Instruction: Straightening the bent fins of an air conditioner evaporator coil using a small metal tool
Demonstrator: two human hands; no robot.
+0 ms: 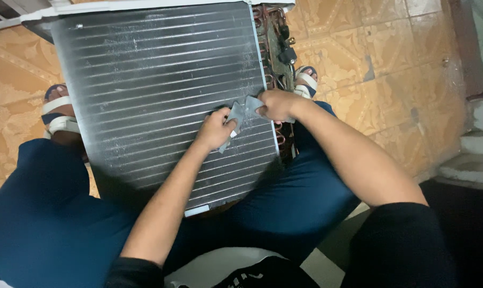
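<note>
Gripping a grey strip [240,113] in both hands over the coil [161,96]: left hand [216,129] closed on its lower end, right hand [277,104] pinching the upper end near the coil's right edge. Coil leans across the knees, fins up. Copper tubes [273,48] run down its right side above the tiled floor [391,64].

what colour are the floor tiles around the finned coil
Orange-tan floor tiles with a paler leafy pattern, clearest in the head view.

Silver ribbed coil [156,90], orange patterned floor tiles [375,58].
</note>
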